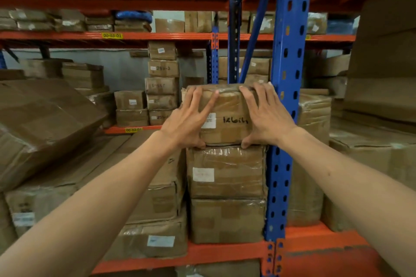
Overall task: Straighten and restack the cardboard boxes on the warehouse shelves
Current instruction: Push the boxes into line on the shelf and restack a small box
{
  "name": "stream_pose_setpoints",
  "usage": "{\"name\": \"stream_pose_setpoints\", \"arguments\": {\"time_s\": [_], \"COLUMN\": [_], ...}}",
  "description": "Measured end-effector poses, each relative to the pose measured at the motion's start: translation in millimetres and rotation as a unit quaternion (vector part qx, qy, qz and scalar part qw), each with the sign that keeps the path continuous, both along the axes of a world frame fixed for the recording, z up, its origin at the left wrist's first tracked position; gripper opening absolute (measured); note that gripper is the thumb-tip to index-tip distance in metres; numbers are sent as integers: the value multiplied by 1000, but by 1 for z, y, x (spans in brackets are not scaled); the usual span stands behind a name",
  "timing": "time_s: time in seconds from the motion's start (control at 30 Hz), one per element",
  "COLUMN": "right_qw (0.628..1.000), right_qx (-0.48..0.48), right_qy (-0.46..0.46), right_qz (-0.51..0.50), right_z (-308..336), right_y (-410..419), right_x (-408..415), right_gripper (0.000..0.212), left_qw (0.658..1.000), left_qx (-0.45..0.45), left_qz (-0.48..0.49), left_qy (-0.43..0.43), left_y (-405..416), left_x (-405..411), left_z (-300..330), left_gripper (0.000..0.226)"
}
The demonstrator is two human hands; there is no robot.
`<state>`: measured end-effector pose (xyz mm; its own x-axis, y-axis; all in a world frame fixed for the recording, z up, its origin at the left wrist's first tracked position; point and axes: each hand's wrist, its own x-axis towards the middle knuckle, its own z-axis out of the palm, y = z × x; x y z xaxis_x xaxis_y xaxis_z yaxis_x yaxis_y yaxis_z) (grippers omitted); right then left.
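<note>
A taped cardboard box [229, 117] with a white label and black handwriting tops a stack of three on the orange shelf. My left hand [189, 119] presses flat on its front left side, fingers spread up to the top edge and thumb at the bottom edge. My right hand [263, 114] grips the front right side the same way, fingers over the top corner. Directly under it sits the middle box [225, 171], and beneath that the bottom box [227, 220]. The top box stands roughly in line with the two below.
A blue rack upright [286, 96] stands right beside the stack. A big tilted box [45, 128] leans at the left over flat cartons [157, 200]. The orange shelf beam [202, 254] runs below. More box stacks [162, 83] fill the rear rack, and wrapped boxes [315, 114] sit at the right.
</note>
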<state>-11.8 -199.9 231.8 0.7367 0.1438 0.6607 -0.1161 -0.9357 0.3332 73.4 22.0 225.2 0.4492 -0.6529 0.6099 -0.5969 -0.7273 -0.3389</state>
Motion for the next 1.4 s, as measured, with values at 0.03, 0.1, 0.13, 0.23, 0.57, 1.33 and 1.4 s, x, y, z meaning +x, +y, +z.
{"name": "stream_pose_setpoints", "arguments": {"time_s": [0.03,0.1,0.13,0.23,0.57,1.33,1.4], "right_qw": [1000,1000,1000,1000,969,864,878], "right_qx": [2,2,1,21,-34,213,215], "right_qy": [-2,2,2,-6,-51,206,196], "right_qz": [4,-1,-8,16,240,407,379], "right_z": [0,-1,-3,-5,26,35,38], "right_y": [-1,0,1,8,156,527,514], "right_x": [0,-1,-1,-5,40,191,188], "right_gripper": [158,158,159,152,118,72,74], "left_qw": [1000,1000,1000,1000,913,638,666], "left_qx": [1,2,0,-16,-370,-721,-699], "left_qz": [5,6,2,-3,162,-123,-109], "left_qy": [1,4,4,-5,54,241,237], "left_y": [0,2,3,16,190,469,463], "left_x": [-1,-2,-2,-3,11,90,91], "left_z": [0,-1,-3,-11,-61,-78,-70], "left_gripper": [152,151,150,150,147,88,90]}}
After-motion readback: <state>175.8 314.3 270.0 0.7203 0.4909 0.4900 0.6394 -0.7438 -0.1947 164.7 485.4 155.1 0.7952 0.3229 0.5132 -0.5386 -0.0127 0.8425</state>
